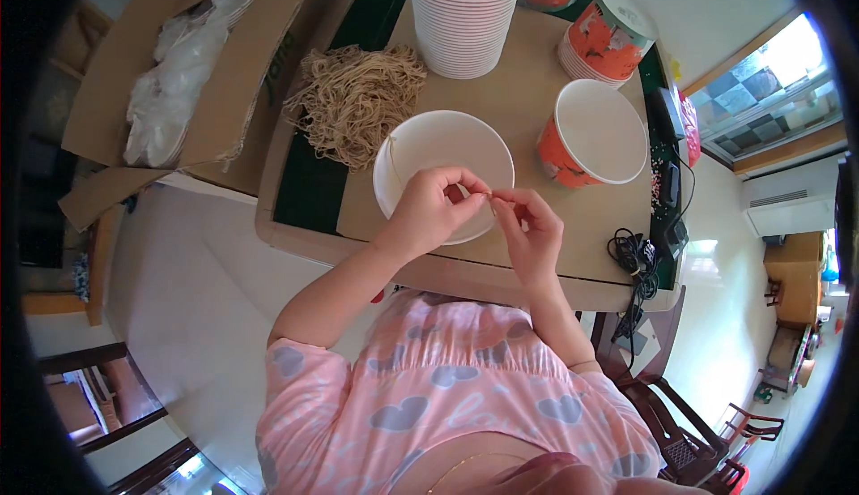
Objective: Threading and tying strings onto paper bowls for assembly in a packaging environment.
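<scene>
Over a white-lined paper bucket (447, 132) near the table's front edge, my left hand (428, 213) and my right hand (531, 231) meet fingertip to fingertip. Both are closed in a pinch on a thin tan string, of which only a short bit shows between the fingers. A stretch of the string (392, 150) lies at the bucket's left rim. Just beyond, to the left, is a heap of tan strings (358, 97). An orange paper bucket (601, 132), white inside, stands open to the right of my hands.
A tall stack of nested paper buckets (465, 29) rises at the back, with an upturned orange bucket (611, 37) to its right. Black cables (635, 253) hang over the table's right edge. At the left, a cardboard box (246, 56) holds white plastic-wrapped goods (183, 70).
</scene>
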`<control>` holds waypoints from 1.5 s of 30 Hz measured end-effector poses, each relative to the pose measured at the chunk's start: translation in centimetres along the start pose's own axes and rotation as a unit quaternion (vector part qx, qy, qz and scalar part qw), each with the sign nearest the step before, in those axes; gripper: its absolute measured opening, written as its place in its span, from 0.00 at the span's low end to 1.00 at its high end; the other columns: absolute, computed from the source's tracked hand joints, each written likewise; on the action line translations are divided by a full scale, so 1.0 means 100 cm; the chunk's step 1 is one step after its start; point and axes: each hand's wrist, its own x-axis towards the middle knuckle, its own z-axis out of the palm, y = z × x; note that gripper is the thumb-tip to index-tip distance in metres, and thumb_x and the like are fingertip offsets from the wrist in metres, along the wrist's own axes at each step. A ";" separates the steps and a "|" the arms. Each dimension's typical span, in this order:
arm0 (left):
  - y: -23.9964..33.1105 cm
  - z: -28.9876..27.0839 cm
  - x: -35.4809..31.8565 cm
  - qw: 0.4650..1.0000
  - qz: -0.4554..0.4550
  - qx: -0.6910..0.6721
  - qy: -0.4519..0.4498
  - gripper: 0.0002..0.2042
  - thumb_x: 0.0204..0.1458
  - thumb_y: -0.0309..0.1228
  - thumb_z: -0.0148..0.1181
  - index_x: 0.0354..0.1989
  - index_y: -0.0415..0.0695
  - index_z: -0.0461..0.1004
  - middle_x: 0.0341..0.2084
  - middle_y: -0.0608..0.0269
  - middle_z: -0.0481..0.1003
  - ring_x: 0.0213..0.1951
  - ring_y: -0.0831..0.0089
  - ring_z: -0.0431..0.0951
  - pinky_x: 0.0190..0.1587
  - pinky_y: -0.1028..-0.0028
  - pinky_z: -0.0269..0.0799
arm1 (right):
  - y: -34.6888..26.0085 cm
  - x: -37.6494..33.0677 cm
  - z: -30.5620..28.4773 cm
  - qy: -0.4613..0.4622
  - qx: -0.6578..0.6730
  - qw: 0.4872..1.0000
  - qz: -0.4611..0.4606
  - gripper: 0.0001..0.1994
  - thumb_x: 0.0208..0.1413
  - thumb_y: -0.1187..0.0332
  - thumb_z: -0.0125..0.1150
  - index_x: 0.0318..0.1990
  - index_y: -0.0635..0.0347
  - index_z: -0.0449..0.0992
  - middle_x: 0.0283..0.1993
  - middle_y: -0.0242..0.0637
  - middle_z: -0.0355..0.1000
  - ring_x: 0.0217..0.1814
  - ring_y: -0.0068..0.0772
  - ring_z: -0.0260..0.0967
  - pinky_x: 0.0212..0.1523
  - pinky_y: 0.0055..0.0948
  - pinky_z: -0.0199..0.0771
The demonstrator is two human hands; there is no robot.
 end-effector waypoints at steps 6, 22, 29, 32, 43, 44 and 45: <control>0.003 0.000 -0.003 0.999 0.015 0.050 0.015 0.03 0.50 0.22 0.61 0.33 0.40 0.77 0.27 0.71 0.76 0.27 0.86 0.69 0.32 0.82 0.66 | -0.001 0.005 0.004 -0.010 0.007 1.000 0.003 0.05 0.52 0.76 0.64 0.37 0.63 0.78 0.26 0.27 0.72 0.22 0.12 0.56 0.23 0.15 0.58; 0.002 -0.002 -0.006 0.997 0.013 0.066 0.025 0.03 0.51 0.22 0.61 0.33 0.38 0.78 0.27 0.69 0.77 0.25 0.86 0.70 0.30 0.83 0.66 | -0.005 0.007 0.003 -0.020 -0.043 0.999 -0.013 0.04 0.49 0.77 0.65 0.33 0.62 0.78 0.26 0.28 0.72 0.21 0.13 0.57 0.22 0.17 0.59; 0.003 -0.003 -0.006 0.999 -0.040 0.003 0.011 0.07 0.54 0.22 0.58 0.40 0.37 0.78 0.30 0.67 0.79 0.26 0.85 0.73 0.28 0.83 0.69 | -0.007 0.010 0.004 -0.013 -0.049 0.998 -0.029 0.03 0.48 0.78 0.64 0.30 0.63 0.76 0.24 0.29 0.70 0.21 0.15 0.57 0.22 0.18 0.59; 0.005 -0.003 -0.007 0.998 -0.022 0.054 0.014 0.08 0.53 0.22 0.59 0.41 0.37 0.78 0.29 0.67 0.79 0.25 0.84 0.73 0.28 0.83 0.69 | -0.006 0.009 0.004 -0.014 -0.047 0.999 -0.022 0.03 0.48 0.78 0.64 0.30 0.62 0.76 0.24 0.29 0.70 0.21 0.15 0.57 0.22 0.18 0.59; 0.013 0.001 -0.011 0.992 0.070 0.104 0.022 0.04 0.52 0.21 0.59 0.36 0.37 0.76 0.32 0.65 0.78 0.31 0.82 0.74 0.29 0.81 0.69 | -0.005 0.010 0.003 -0.008 -0.045 0.999 -0.017 0.03 0.48 0.78 0.63 0.30 0.63 0.75 0.25 0.29 0.70 0.21 0.15 0.57 0.22 0.18 0.60; 0.012 0.001 -0.010 0.994 0.057 0.085 0.025 0.04 0.53 0.21 0.59 0.37 0.37 0.75 0.34 0.65 0.78 0.32 0.82 0.75 0.30 0.81 0.70 | -0.004 0.010 0.004 -0.007 -0.041 0.999 -0.015 0.03 0.48 0.78 0.63 0.30 0.63 0.75 0.25 0.29 0.70 0.21 0.15 0.57 0.22 0.18 0.59; 0.009 0.003 -0.010 0.994 0.057 0.085 0.025 0.04 0.53 0.21 0.59 0.37 0.37 0.75 0.34 0.65 0.78 0.32 0.82 0.75 0.30 0.81 0.70 | -0.004 0.010 0.004 -0.005 -0.036 0.999 -0.012 0.03 0.48 0.78 0.63 0.30 0.63 0.75 0.25 0.29 0.70 0.20 0.14 0.57 0.22 0.18 0.59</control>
